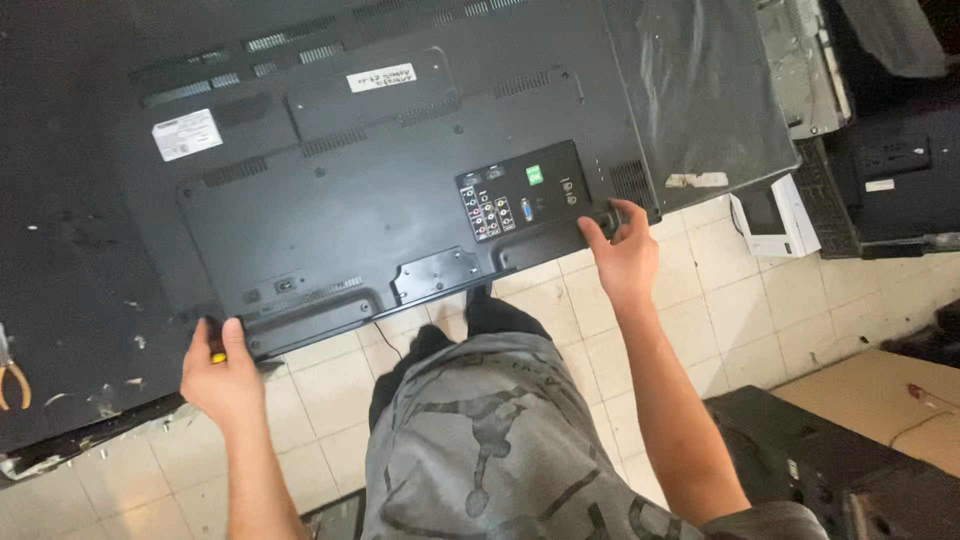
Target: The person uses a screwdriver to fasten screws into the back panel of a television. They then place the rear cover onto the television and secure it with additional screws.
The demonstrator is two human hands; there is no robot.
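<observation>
Tiled floor beneath television edge, left hand, right hand gripping.

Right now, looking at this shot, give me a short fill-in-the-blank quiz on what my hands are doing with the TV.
1. The television lies with its ____ side facing up.
2. The left hand holds a tool with a ____ handle at the set's near edge.
3. The right hand grips the set's near edge beside the panel of ____.
4. The floor under the person is covered in pale ____.

Missing words: back; yellow; ports; tiles
</observation>
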